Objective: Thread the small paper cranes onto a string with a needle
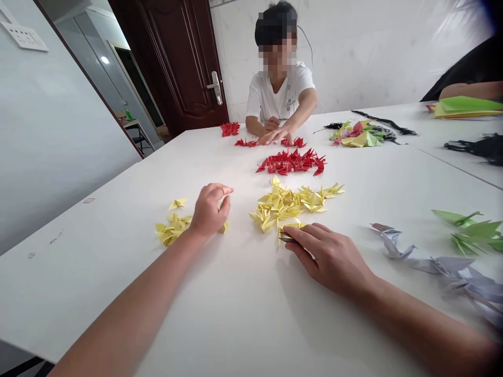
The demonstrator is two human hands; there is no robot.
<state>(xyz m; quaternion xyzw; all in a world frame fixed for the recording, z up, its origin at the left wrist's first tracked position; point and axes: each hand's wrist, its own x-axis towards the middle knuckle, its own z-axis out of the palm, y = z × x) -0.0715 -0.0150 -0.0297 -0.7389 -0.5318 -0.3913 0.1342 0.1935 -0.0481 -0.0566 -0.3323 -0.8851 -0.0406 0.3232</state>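
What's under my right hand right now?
Your right hand is over the white table, its fingers on a yellow paper crane at the pile's edge; whatever lies beneath the hand is hidden.

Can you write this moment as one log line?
left hand: beside small yellow crane pile | right hand: touching big yellow crane pile

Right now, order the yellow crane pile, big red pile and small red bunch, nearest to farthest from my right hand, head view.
From your right hand:
1. Yellow crane pile, ahead, by the fingers.
2. Big red pile, farther ahead.
3. Small red bunch, ahead-left, near the far edge.
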